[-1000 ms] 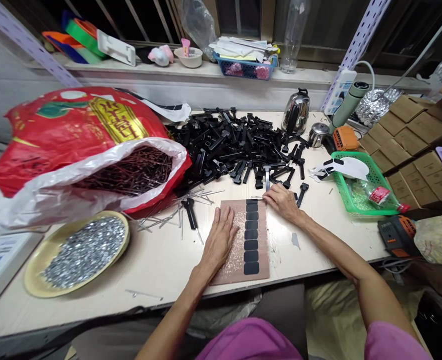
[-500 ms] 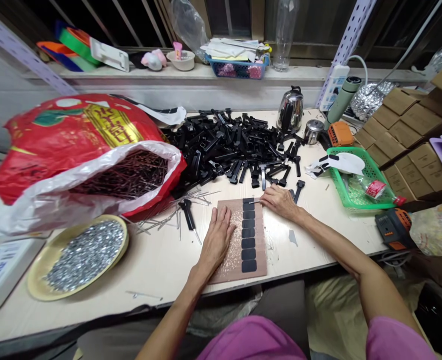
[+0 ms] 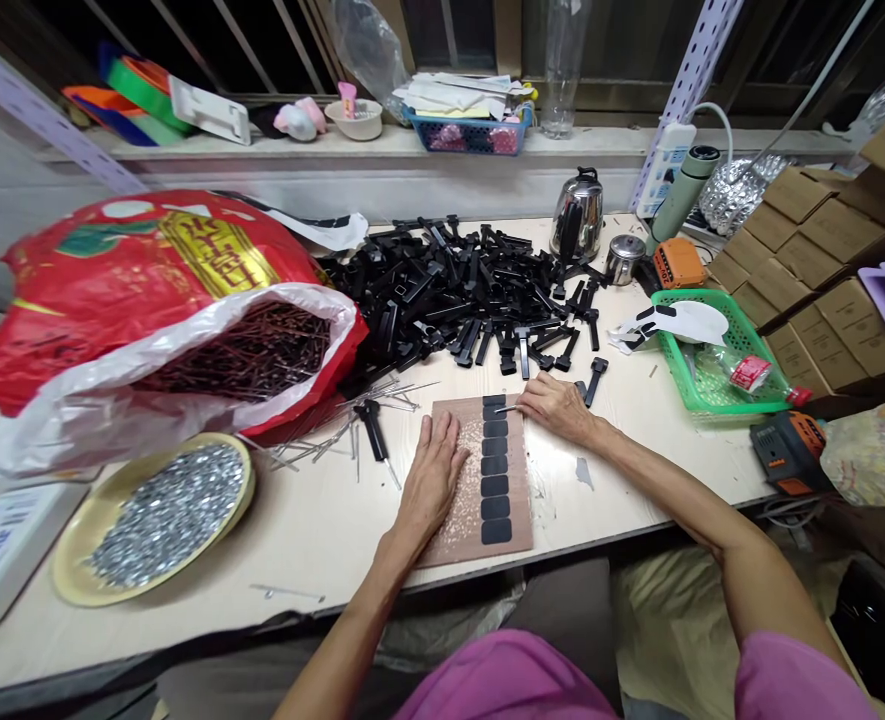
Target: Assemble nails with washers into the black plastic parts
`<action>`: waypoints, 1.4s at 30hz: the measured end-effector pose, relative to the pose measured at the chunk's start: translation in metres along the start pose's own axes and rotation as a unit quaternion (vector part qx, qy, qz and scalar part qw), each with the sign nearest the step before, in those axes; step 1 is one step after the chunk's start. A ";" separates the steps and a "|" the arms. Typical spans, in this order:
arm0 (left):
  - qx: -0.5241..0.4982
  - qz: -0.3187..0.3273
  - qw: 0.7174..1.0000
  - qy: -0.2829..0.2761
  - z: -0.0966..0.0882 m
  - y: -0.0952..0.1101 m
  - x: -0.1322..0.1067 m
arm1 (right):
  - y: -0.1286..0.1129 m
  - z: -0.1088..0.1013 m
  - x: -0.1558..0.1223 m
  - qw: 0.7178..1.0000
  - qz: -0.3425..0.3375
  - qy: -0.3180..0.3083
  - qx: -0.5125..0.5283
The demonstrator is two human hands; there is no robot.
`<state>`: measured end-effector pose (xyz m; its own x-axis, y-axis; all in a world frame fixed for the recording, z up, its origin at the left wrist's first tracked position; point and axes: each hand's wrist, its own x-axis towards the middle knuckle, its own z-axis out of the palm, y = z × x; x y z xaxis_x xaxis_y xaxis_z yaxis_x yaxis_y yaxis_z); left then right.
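Observation:
My left hand [image 3: 433, 470] lies flat, fingers stretched, on a brown board [image 3: 453, 545] and presses its left part. Down the right side of the board runs a column of several black rounded pads [image 3: 495, 485]. My right hand [image 3: 556, 405] is closed in a pinch at the board's upper right. Between its fingers is a thin metal tool [image 3: 508, 408], whose tip reaches the pads near the top; its exact kind is too small to make out. Beyond the hands lies a heap of black plastic parts [image 3: 449, 285]. One black part with a metal shaft [image 3: 371, 430] lies left of the board.
A red bag [image 3: 104, 260] of dark thin rods opens toward me at left. In front stands a yellow bowl [image 3: 63, 570] of small silvery pieces. A steel kettle [image 3: 577, 215], a green basket [image 3: 682, 385] with a bottle and stacked cartons [image 3: 817, 260] are at right.
The metal tool's tip has shifted slightly toward me along the top pads. My left hand stays flat on the board. The whole view has moved a little.

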<state>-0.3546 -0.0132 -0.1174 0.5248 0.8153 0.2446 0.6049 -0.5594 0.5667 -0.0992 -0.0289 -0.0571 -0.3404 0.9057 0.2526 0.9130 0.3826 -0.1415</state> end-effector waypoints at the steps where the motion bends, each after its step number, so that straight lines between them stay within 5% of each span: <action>1: 0.000 0.000 1.000 0.000 0.000 0.000 0.000 | 0.000 0.000 0.000 1.000 0.008 0.003 -0.001; 17: 0.024 0.009 1.000 -0.010 -0.001 0.000 0.001 | 0.007 0.005 0.014 0.999 0.004 0.028 -0.017; 21: 0.028 0.008 0.999 -0.012 -0.004 0.001 0.001 | -0.046 0.004 -0.039 0.988 -0.150 0.032 0.006; 24: 0.030 0.008 0.999 -0.021 -0.007 0.002 0.001 | -0.097 -0.005 -0.094 0.945 -0.313 0.055 0.077; 27: 0.028 -0.001 0.999 -0.029 -0.010 0.003 0.002 | -0.116 -0.018 -0.117 0.960 -0.239 0.082 0.118; 32: 0.027 -0.002 0.999 -0.034 -0.011 0.004 0.002 | -0.094 -0.018 -0.095 0.976 -0.104 0.118 0.149; 42: 0.026 -0.007 0.999 -0.039 -0.011 0.005 0.004 | -0.078 -0.013 -0.081 0.980 -0.055 0.149 0.122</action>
<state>-0.3560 -0.0115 -0.1051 0.5603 0.8098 0.1742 0.6413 -0.5571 0.5276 -0.1396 -0.1346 -0.0545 -0.3200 0.7769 0.5422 0.7807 0.5405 -0.3136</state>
